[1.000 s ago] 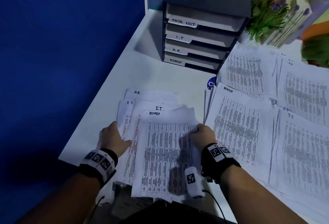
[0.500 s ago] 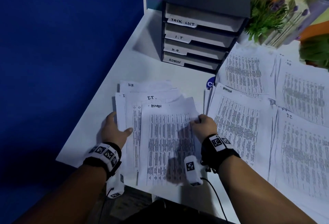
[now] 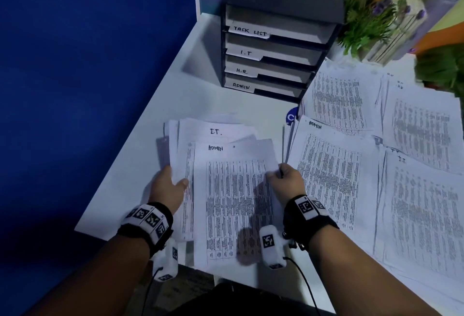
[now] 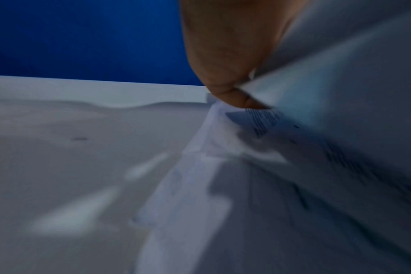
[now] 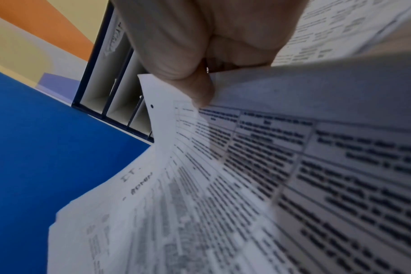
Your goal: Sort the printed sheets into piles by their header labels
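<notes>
White desk (image 3: 140, 185): printed sheets (image 3: 334, 177), drawer unit (image 3: 273, 47), possibly potted plant (image 3: 371, 19).

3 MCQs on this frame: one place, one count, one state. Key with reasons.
1. Where does the sorted ADMIN pile lie from the held stack?
A. to its right
B. to its left
C. in the organizer

2. How many labelled trays has the organizer?
A. two
B. four
C. six

3. What is the right hand doing?
A. resting flat
B. hanging idle
C. pinching the stack's right edge

Key: 1 A, the pile lies right of the stack; 2 B, TASK LIST, I.T, H.R., ADMIN; 3 C, thumb and fingers clamp the paper in the right wrist view.
</notes>
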Demonstrator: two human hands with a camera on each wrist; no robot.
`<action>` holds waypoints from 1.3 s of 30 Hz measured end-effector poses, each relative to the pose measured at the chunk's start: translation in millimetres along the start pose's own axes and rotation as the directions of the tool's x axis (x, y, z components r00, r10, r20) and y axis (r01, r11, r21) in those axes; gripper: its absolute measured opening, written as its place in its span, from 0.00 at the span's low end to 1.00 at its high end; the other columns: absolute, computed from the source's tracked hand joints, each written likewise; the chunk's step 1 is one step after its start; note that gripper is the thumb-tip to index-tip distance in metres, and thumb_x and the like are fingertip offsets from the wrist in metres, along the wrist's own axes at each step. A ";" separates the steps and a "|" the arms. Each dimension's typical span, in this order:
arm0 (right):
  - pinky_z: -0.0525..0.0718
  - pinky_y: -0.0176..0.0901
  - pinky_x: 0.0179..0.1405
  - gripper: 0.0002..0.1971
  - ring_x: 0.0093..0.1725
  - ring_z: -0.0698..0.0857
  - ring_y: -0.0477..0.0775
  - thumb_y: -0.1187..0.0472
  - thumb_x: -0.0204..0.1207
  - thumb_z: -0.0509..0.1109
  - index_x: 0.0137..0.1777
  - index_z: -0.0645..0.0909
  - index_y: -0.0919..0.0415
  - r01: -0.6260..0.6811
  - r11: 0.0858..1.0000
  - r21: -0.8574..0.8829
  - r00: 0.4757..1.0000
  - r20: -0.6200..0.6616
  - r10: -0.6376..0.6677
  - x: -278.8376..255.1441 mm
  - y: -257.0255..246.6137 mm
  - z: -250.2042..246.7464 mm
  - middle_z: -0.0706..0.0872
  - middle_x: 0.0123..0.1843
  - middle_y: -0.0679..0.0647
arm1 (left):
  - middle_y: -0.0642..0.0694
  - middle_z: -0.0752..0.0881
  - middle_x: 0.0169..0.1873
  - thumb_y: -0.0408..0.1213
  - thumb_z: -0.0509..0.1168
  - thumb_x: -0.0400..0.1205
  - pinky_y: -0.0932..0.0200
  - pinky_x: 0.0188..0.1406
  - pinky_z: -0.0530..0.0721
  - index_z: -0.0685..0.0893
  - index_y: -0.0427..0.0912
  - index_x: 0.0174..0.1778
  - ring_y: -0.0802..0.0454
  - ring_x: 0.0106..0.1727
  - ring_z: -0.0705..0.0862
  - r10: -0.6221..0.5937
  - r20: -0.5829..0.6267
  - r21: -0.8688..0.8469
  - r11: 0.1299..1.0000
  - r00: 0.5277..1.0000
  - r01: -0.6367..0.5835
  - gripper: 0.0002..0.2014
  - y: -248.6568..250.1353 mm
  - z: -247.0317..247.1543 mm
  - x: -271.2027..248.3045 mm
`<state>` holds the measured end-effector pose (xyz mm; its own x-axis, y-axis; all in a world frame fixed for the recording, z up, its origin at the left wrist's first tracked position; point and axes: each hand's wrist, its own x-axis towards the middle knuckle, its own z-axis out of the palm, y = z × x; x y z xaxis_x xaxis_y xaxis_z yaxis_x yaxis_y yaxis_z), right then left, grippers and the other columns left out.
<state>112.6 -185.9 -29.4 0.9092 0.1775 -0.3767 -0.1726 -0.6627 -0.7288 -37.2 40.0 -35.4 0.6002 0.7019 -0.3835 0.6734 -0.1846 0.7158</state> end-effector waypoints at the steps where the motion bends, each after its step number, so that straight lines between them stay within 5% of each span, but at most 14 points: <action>1: 0.72 0.39 0.28 0.17 0.27 0.72 0.53 0.63 0.77 0.68 0.30 0.66 0.56 0.000 1.000 0.023 1.000 -0.029 0.001 2.0 0.0 -3.0 0.72 0.26 0.51 | 0.42 0.84 0.61 0.35 0.66 0.84 0.56 0.60 0.76 0.79 0.40 0.64 0.47 0.57 0.81 -0.006 -0.014 -0.021 1.000 1.000 0.006 0.13 2.6 -2.1 1.1; 5: 0.72 0.40 0.31 0.16 0.28 0.71 0.53 0.63 0.78 0.67 0.32 0.64 0.58 -0.004 0.990 0.143 0.999 -0.049 0.012 6.9 -3.3 -14.8 0.70 0.27 0.53 | 0.46 0.87 0.55 0.37 0.69 0.82 0.54 0.61 0.79 0.82 0.41 0.61 0.47 0.56 0.84 0.002 -0.029 -0.146 0.989 1.000 -0.007 0.12 11.4 -7.0 3.2; 10: 0.74 0.35 0.28 0.12 0.29 0.75 0.50 0.75 0.75 0.65 0.38 0.77 0.57 0.023 0.947 0.321 1.000 0.012 -0.029 7.0 -9.2 -26.6 0.78 0.29 0.52 | 0.53 0.89 0.48 0.41 0.77 0.75 0.56 0.53 0.85 0.86 0.47 0.57 0.54 0.49 0.87 0.021 -0.016 -0.270 0.963 1.000 -0.025 0.15 28.5 0.1 -4.2; 17: 0.70 0.34 0.25 0.20 0.21 0.74 0.46 0.85 0.72 0.61 0.31 0.79 0.59 0.060 0.772 0.633 0.997 -0.081 -0.011 6.4 8.4 -59.2 0.81 0.23 0.48 | 0.50 0.90 0.49 0.35 0.69 0.82 0.52 0.58 0.85 0.87 0.44 0.58 0.49 0.52 0.88 0.072 -0.031 -0.368 0.927 0.997 -0.079 0.10 60.6 12.7 -12.2; 20: 0.74 0.30 0.24 0.18 0.23 0.76 0.43 0.86 0.71 0.61 0.32 0.77 0.62 0.076 0.732 0.677 0.995 -0.097 -0.014 6.0 14.8 -77.6 0.84 0.26 0.47 | 0.57 0.89 0.44 0.36 0.69 0.82 0.61 0.48 0.84 0.86 0.47 0.57 0.58 0.48 0.87 0.101 0.001 -0.376 0.922 0.995 -0.093 0.09 74.1 16.6 -13.5; 25: 0.70 0.37 0.30 0.22 0.27 0.72 0.50 0.82 0.72 0.61 0.29 0.80 0.54 0.045 0.723 0.689 0.989 -0.132 0.064 10.5 29.4 -108.1 0.81 0.26 0.47 | 0.58 0.87 0.54 0.40 0.67 0.83 0.56 0.59 0.78 0.80 0.54 0.63 0.54 0.59 0.85 0.203 0.136 -0.324 0.934 0.970 -0.151 0.13 97.7 33.8 -19.2; 27: 0.72 0.40 0.33 0.22 0.29 0.74 0.49 0.83 0.72 0.59 0.30 0.79 0.56 0.064 0.707 0.704 0.980 -0.177 0.087 11.2 35.8 -124.1 0.81 0.26 0.47 | 0.56 0.83 0.64 0.39 0.68 0.83 0.54 0.63 0.76 0.73 0.56 0.73 0.53 0.66 0.81 0.248 0.167 -0.323 0.928 0.954 -0.184 0.22 104.8 47.0 -21.8; 29: 0.74 0.41 0.38 0.21 0.34 0.77 0.48 0.84 0.71 0.58 0.31 0.77 0.58 0.069 0.728 0.682 0.971 -0.212 0.107 10.9 41.7 -139.6 0.82 0.26 0.44 | 0.60 0.68 0.77 0.38 0.69 0.82 0.50 0.73 0.69 0.57 0.66 0.81 0.57 0.75 0.69 0.284 0.171 -0.299 0.927 0.943 -0.225 0.37 109.7 60.9 -23.9; 31: 0.72 0.41 0.38 0.20 0.35 0.77 0.47 0.84 0.71 0.59 0.31 0.76 0.58 0.040 0.748 0.662 0.962 -0.227 0.150 11.9 54.4 -152.9 0.81 0.26 0.42 | 0.66 0.58 0.76 0.34 0.69 0.82 0.53 0.75 0.61 0.48 0.70 0.82 0.62 0.77 0.60 0.311 0.200 -0.292 0.924 0.929 -0.246 0.44 113.5 75.1 -26.8; 35: 0.74 0.45 0.46 0.21 0.39 0.78 0.50 0.80 0.74 0.63 0.30 0.78 0.54 -0.072 0.790 0.608 0.947 -0.206 0.245 10.4 93.3 -160.1 0.82 0.30 0.45 | 0.63 0.75 0.65 0.32 0.66 0.83 0.60 0.64 0.71 0.66 0.56 0.79 0.54 0.71 0.75 0.285 0.332 -0.193 0.954 0.899 -0.231 0.30 108.4 104.2 -32.5; 37: 0.78 0.44 0.51 0.22 0.40 0.82 0.51 0.80 0.75 0.62 0.29 0.80 0.53 -0.088 0.794 0.602 0.947 -0.195 0.254 3.6 103.0 -158.2 0.84 0.32 0.47 | 0.59 0.74 0.70 0.31 0.64 0.84 0.58 0.67 0.73 0.62 0.56 0.82 0.53 0.71 0.75 0.235 0.311 -0.165 0.968 0.921 -0.191 0.32 103.2 113.8 -34.3; 39: 0.80 0.30 0.35 0.18 0.31 0.84 0.42 0.81 0.75 0.61 0.32 0.78 0.60 -0.086 0.766 0.637 0.946 -0.190 0.264 -1.9 105.6 -156.6 0.83 0.32 0.50 | 0.53 0.67 0.80 0.29 0.63 0.84 0.47 0.74 0.73 0.52 0.66 0.82 0.50 0.75 0.73 0.209 0.274 -0.191 0.969 0.939 -0.160 0.39 99.0 120.7 -33.5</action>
<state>151.9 -370.2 -16.1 0.8863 -0.1455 -0.4396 -0.4513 -0.0593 -0.8904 61.5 -84.8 -22.1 0.8222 0.4320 -0.3705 0.4740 -0.1594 0.8660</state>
